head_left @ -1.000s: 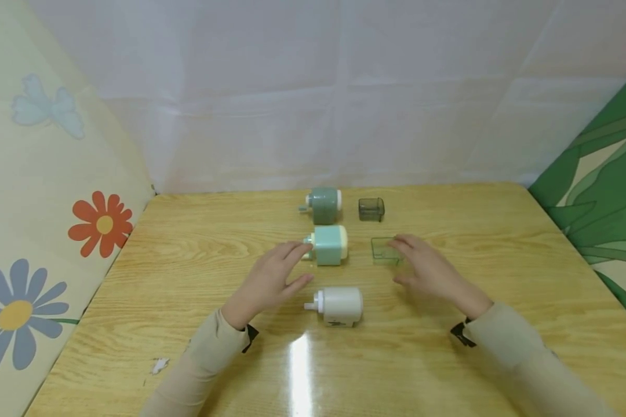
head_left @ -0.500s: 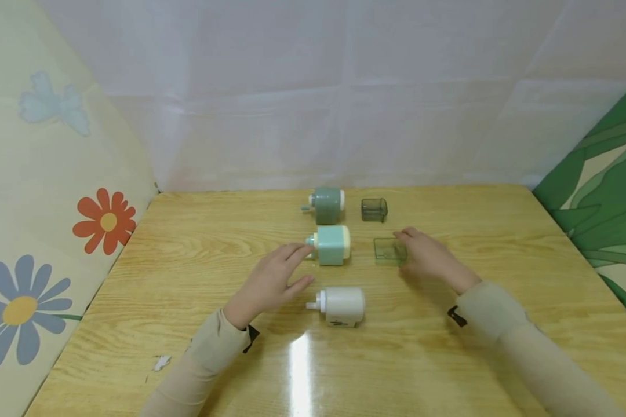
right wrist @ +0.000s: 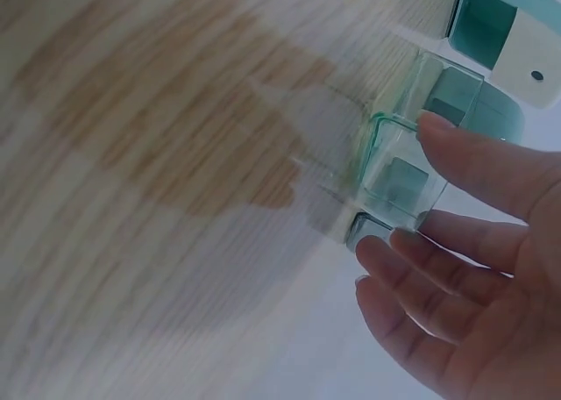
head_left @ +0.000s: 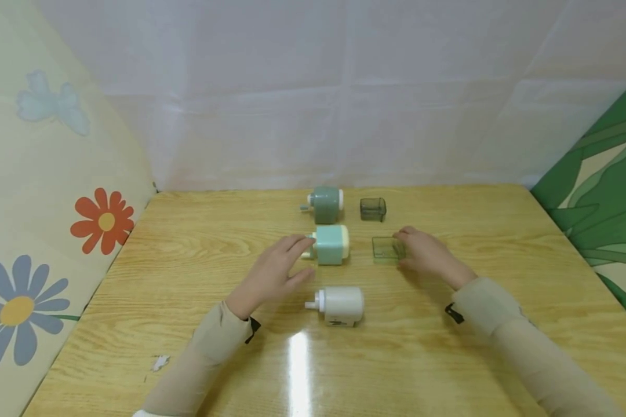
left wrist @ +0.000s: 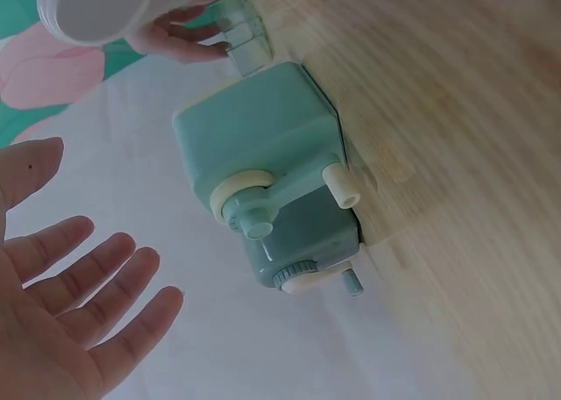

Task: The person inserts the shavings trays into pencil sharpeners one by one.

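My right hand (head_left: 426, 255) pinches the clear green shavings drawer (head_left: 385, 248) at its right end, thumb on one side and fingers on the other, as the right wrist view shows. The drawer lies on the table right of the light teal crank pencil sharpener (head_left: 330, 245). My left hand (head_left: 272, 271) hovers by that sharpener's crank side with its fingers spread. The left wrist view shows the left fingers (left wrist: 101, 282) apart from the teal sharpener (left wrist: 263, 137), holding nothing. In the right wrist view the sharpener has an open slot (right wrist: 482, 25) in its end.
Behind the teal sharpener is a dark green sharpener (head_left: 327, 205), with a smoky dark drawer (head_left: 372, 209) to its right. Nearer me lies a cream sharpener (head_left: 343, 306). The wooden table (head_left: 188, 231) ends at a white cloth backdrop (head_left: 313, 104).
My right hand has closed its thumb and fingers onto the green drawer's right end. The left hand has shifted only slightly. The sharpeners stay in place.
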The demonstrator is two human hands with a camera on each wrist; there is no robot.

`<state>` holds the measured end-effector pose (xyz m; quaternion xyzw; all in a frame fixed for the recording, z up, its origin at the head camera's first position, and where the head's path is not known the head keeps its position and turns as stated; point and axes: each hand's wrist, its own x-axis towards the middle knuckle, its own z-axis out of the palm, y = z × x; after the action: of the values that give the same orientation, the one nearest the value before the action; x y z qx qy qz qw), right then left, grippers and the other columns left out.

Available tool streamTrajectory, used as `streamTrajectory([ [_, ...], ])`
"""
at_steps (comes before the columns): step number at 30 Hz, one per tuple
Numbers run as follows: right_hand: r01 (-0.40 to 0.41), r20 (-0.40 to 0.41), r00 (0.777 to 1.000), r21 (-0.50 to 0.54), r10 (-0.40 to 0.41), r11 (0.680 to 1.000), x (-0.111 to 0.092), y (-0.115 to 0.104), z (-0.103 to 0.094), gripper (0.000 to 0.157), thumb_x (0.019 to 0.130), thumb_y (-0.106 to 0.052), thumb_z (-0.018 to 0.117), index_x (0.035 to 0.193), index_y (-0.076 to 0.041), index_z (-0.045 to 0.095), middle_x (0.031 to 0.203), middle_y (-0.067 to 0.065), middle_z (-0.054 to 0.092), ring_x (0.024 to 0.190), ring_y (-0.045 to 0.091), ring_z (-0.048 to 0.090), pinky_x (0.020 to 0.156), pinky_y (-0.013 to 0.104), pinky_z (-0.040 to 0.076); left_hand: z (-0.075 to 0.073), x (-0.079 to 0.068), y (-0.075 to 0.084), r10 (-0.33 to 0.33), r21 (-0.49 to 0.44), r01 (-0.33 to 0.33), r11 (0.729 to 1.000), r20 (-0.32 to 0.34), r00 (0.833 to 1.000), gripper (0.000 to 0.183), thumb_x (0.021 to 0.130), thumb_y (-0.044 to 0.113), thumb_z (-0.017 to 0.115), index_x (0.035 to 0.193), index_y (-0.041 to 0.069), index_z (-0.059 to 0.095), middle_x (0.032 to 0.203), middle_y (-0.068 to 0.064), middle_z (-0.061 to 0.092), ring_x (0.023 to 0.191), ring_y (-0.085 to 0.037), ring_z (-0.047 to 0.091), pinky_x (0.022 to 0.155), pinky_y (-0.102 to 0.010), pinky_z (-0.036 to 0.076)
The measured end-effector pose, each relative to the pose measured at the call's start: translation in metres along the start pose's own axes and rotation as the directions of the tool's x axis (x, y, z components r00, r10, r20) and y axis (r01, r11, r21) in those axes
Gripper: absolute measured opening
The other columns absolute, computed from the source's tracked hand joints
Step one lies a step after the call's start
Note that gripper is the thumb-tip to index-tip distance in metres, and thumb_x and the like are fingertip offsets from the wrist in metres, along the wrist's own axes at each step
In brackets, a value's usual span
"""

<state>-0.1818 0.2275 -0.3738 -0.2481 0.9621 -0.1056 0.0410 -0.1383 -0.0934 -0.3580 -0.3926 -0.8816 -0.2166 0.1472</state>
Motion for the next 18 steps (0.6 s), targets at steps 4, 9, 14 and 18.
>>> streamTrajectory([
  [4, -0.002, -0.001, 1.000, 0.002, 0.002, 1.000, 0.001, 0.001, 0.001, 0.059, 0.072, -0.009, 0.075, 0.119, 0.015, 0.049, 0.117, 0.033, 0.048, 0.102, 0.045, 0.051, 0.088, 0.053, 0.042, 0.001, 0.011, -0.006, -0.038, -0.051, 0.039, 0.998, 0.012, 0.999, 0.050, 0.086, 0.023, 0.063, 0.127, -0.002, 0.048, 0.121, -0.017, 0.051, 0.111, -0.028, 0.049, 0.093, -0.038, 0.043],
  [9, -0.007, -0.006, 1.000, 0.011, 0.007, 1.000, 0.001, 0.001, 0.000, 0.059, 0.071, -0.008, 0.076, 0.118, 0.015, 0.049, 0.117, 0.033, 0.048, 0.102, 0.045, 0.051, 0.088, 0.053, 0.042, 0.005, 0.025, -0.013, -0.074, -0.092, 0.076, 0.993, 0.025, 0.997, 0.049, 0.087, 0.022, 0.062, 0.127, -0.001, 0.048, 0.123, -0.016, 0.050, 0.114, -0.027, 0.047, 0.096, -0.038, 0.040],
  [14, -0.013, -0.004, 1.000, 0.015, 0.013, 1.000, 0.001, 0.000, 0.000, 0.058, 0.071, -0.007, 0.075, 0.118, 0.015, 0.049, 0.117, 0.033, 0.048, 0.102, 0.045, 0.051, 0.088, 0.053, 0.042, 0.013, 0.037, -0.020, -0.088, -0.082, 0.091, 0.992, 0.046, 0.995, 0.046, 0.086, 0.023, 0.062, 0.125, 0.000, 0.050, 0.123, -0.014, 0.051, 0.114, -0.026, 0.046, 0.098, -0.037, 0.038],
  [18, -0.022, 0.010, 1.000, 0.016, 0.022, 1.000, 0.001, -0.001, -0.001, 0.059, 0.072, -0.008, 0.075, 0.119, 0.014, 0.048, 0.117, 0.034, 0.048, 0.103, 0.046, 0.050, 0.089, 0.053, 0.041, 0.020, 0.044, -0.025, -0.119, -0.057, 0.125, 0.990, 0.103, 0.987, 0.045, 0.087, 0.025, 0.061, 0.123, 0.000, 0.053, 0.123, -0.013, 0.052, 0.113, -0.024, 0.047, 0.097, -0.035, 0.039],
])
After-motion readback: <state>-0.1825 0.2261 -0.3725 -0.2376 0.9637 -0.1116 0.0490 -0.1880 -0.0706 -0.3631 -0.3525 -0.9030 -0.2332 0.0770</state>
